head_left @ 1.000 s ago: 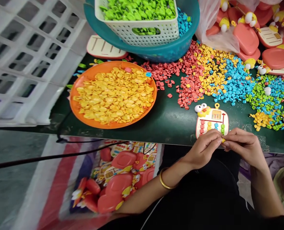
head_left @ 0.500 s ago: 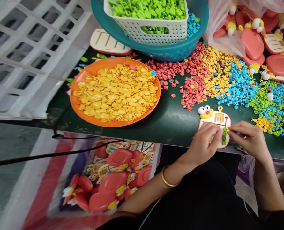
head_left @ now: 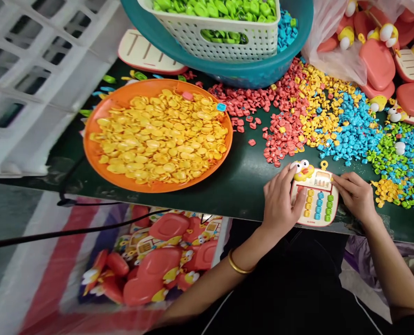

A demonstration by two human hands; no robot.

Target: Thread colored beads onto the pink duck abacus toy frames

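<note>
A cream duck-headed toy board lies at the table's front edge. It bears upright rows of small yellow, blue and green beads, and a red bead peeks out by my left thumb. My left hand grips the board's left side, thumb over its face and fingers by the duck's head. On the opposite side, my right hand pinches the upper right edge, fingers closed together. Whether a small piece sits between those fingertips is hidden. Heaps of red beads, yellow beads and blue beads lie behind the board.
To the left is an orange plate of yellow oval pieces. Behind stand a teal basin and a white basket of green pieces. A white crate is far left. Red duck toys pile up at right; more fill a bag below.
My left hand has slid left off the bead rows to the board's side, uncovering them. My right hand has moved up from the green row to the board's upper right edge.
</note>
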